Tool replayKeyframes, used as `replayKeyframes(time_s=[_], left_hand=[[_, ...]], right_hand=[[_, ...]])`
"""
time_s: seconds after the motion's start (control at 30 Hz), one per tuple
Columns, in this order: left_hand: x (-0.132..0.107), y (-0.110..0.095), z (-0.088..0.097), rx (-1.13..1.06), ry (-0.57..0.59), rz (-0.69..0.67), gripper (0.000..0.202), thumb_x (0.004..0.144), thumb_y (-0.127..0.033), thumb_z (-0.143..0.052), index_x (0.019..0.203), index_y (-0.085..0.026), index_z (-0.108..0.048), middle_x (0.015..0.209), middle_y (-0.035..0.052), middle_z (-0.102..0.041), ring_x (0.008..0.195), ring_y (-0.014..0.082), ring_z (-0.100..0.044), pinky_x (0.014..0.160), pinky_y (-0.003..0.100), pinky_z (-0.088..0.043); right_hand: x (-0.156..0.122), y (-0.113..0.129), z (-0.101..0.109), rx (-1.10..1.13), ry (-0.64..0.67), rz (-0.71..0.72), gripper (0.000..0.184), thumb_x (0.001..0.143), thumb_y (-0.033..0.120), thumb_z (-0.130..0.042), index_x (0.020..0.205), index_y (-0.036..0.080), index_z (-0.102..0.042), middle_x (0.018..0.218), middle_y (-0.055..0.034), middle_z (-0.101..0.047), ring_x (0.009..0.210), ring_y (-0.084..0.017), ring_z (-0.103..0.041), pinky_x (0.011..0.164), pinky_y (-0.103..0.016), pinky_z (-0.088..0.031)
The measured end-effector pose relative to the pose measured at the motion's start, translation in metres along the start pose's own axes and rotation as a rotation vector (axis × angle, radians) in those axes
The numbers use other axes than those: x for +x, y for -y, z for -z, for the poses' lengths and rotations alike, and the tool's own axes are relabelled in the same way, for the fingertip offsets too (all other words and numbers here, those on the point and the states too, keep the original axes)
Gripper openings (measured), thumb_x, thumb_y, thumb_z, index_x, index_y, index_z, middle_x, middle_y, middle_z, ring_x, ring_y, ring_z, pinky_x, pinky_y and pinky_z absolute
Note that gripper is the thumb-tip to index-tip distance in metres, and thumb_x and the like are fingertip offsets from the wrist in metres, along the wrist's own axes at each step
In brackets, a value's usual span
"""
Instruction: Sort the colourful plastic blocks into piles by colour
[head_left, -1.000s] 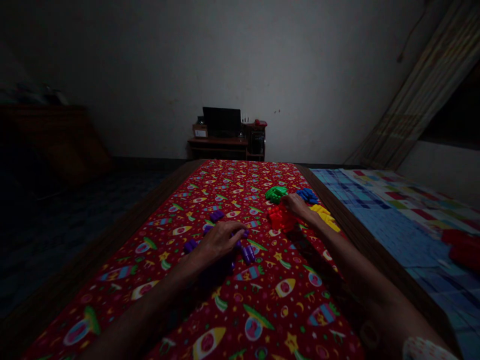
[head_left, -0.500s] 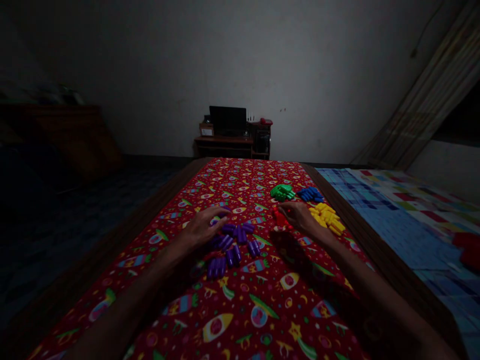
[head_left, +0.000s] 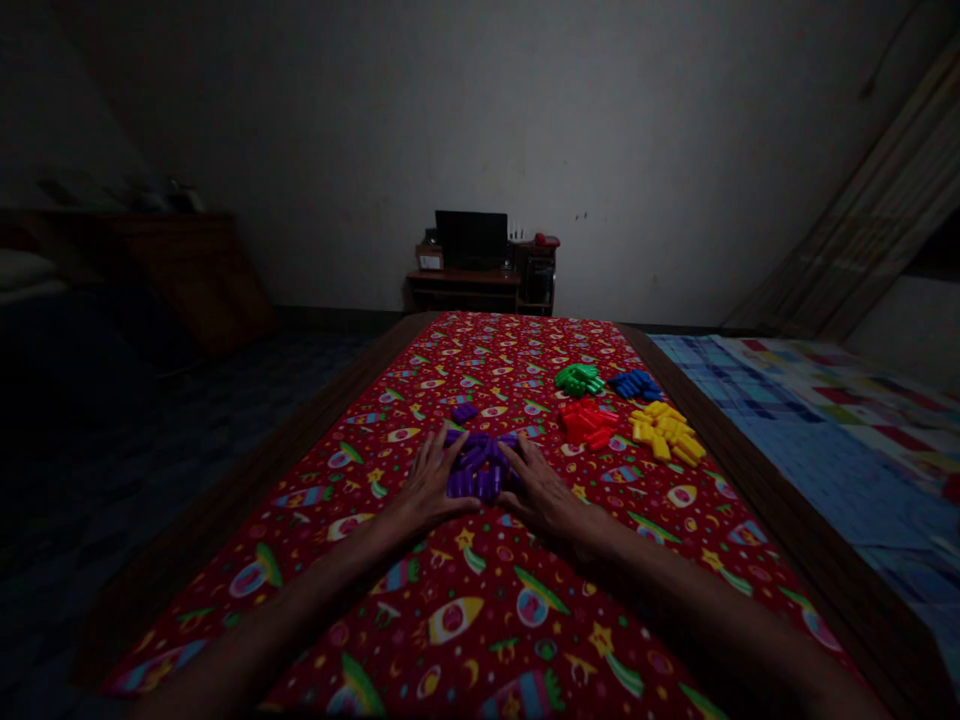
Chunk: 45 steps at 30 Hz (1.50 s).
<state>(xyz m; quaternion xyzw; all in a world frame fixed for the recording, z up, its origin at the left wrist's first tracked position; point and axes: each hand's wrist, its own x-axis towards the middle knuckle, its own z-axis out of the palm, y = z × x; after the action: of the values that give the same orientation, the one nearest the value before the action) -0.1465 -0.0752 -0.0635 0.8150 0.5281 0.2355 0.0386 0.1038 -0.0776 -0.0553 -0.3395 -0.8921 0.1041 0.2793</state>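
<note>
Several small purple pieces, rounded and tube-like, lie in a pile [head_left: 475, 465] on the red patterned cloth [head_left: 450, 620]. My left hand [head_left: 435, 482] curves around the pile's left side, thumb and fingers spread. On the right side, my right hand [head_left: 536, 485] lies against the pile in the same way, fingers apart. Both hands touch or nearly touch the pieces; part of the pile is hidden under the fingers. A little beyond my left fingertips, a few purple pieces [head_left: 464, 412] lie apart from the pile.
To the right of my hands are a red pile [head_left: 587, 423] and a yellow pile [head_left: 667, 433]. Green [head_left: 579, 379] and blue [head_left: 634, 384] piles lie farther back. A desk with a monitor [head_left: 472, 240] stands at the wall. Blue bedding [head_left: 780, 430] lies right of the table.
My right hand has left the red pieces and come to the right side of the purple ones. My left hand has come nearer; the purple pieces are bunched more closely. The view has shifted slightly.
</note>
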Motion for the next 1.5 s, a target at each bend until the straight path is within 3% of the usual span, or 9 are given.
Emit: replayKeyframes(time_s=[0.23,0.43,0.63,0.8,0.97,1.07,1.2,1.33,1.5], left_hand=[[0.062,0.009,0.01,-0.099,-0.06,0.057,0.092,0.079,-0.065,-0.057,0.152,-0.025,-0.018,0.158,0.0171,-0.019,0.145,0.0385,-0.016,0.11,0.067,-0.015],[0.098,0.029,0.005,-0.218,0.035,0.12,0.056,0.097,-0.047,-0.018,0.131,-0.019,-0.054,0.137,0.0119,-0.055,0.133,0.0254,-0.044,0.113,0.05,-0.029],[0.089,0.009,0.006,-0.28,0.085,-0.06,0.051,0.089,-0.051,-0.04,0.119,-0.018,-0.064,0.128,0.0116,-0.063,0.12,0.026,-0.055,0.106,0.043,-0.04],[0.086,-0.002,0.013,-0.394,0.074,-0.037,0.049,0.077,-0.049,-0.058,0.114,-0.018,-0.067,0.115,0.0106,-0.068,0.106,0.0271,-0.063,0.093,0.041,-0.051],[0.088,-0.007,0.019,-0.425,-0.055,0.054,0.046,0.071,-0.039,-0.064,0.113,-0.02,-0.067,0.105,0.007,-0.07,0.096,0.0249,-0.066,0.086,0.039,-0.054],[0.085,-0.012,0.027,-0.429,-0.2,0.083,0.039,0.071,-0.033,-0.063,0.107,-0.02,-0.068,0.104,0.0068,-0.071,0.093,0.0239,-0.067,0.088,0.04,-0.053],[0.078,-0.039,0.034,-0.545,-0.291,0.104,0.05,0.071,-0.034,-0.068,0.119,-0.021,-0.061,0.101,0.0053,-0.072,0.09,0.0229,-0.068,0.086,0.039,-0.055],[0.058,-0.092,0.024,-0.665,-0.068,-0.009,0.048,0.075,-0.032,-0.066,0.123,-0.024,-0.058,0.106,0.0031,-0.071,0.095,0.0218,-0.068,0.086,0.037,-0.055],[0.031,-0.134,0.007,-0.637,0.178,-0.227,0.041,0.085,-0.026,-0.059,0.125,-0.026,-0.056,0.116,0.0036,-0.069,0.102,0.0202,-0.066,0.09,0.034,-0.054]], right_hand=[[-0.009,-0.01,0.008,-0.045,-0.16,0.031,0.065,0.092,0.035,-0.055,0.149,0.021,-0.027,0.146,-0.0193,-0.039,0.137,-0.03,-0.036,0.105,-0.051,-0.042],[-0.015,-0.01,0.017,-0.183,-0.115,0.028,0.023,0.093,0.029,-0.053,0.111,0.018,-0.062,0.098,-0.0109,-0.069,0.088,-0.022,-0.061,0.078,-0.037,-0.053],[-0.047,-0.018,0.048,-0.259,-0.18,-0.005,0.021,0.095,0.025,-0.05,0.111,0.018,-0.061,0.105,-0.0113,-0.068,0.094,-0.022,-0.06,0.082,-0.036,-0.05],[-0.094,-0.033,0.08,-0.318,-0.255,-0.229,0.018,0.095,0.025,-0.048,0.107,0.018,-0.059,0.1,-0.0112,-0.067,0.09,-0.023,-0.06,0.079,-0.037,-0.05],[-0.112,-0.044,0.089,-0.392,-0.262,-0.379,0.014,0.094,0.025,-0.047,0.092,0.017,-0.058,0.088,-0.0111,-0.065,0.08,-0.024,-0.06,0.069,-0.036,-0.051],[-0.108,-0.044,0.088,-0.41,-0.281,-0.32,0.014,0.092,0.024,-0.049,0.093,0.016,-0.06,0.1,-0.0139,-0.065,0.092,-0.026,-0.06,0.081,-0.041,-0.051],[-0.096,-0.032,0.084,-0.31,-0.348,-0.224,0.017,0.093,0.023,-0.048,0.099,0.016,-0.062,0.107,-0.0141,-0.067,0.1,-0.025,-0.061,0.087,-0.042,-0.052],[-0.081,-0.011,0.072,-0.117,-0.384,-0.111,0.029,0.092,0.024,-0.052,0.119,0.018,-0.058,0.105,-0.0117,-0.07,0.094,-0.022,-0.066,0.08,-0.036,-0.056],[-0.075,0.009,0.059,0.023,-0.241,-0.084,0.038,0.09,0.024,-0.054,0.128,0.02,-0.054,0.108,-0.0089,-0.071,0.089,-0.019,-0.068,0.074,-0.031,-0.056]])
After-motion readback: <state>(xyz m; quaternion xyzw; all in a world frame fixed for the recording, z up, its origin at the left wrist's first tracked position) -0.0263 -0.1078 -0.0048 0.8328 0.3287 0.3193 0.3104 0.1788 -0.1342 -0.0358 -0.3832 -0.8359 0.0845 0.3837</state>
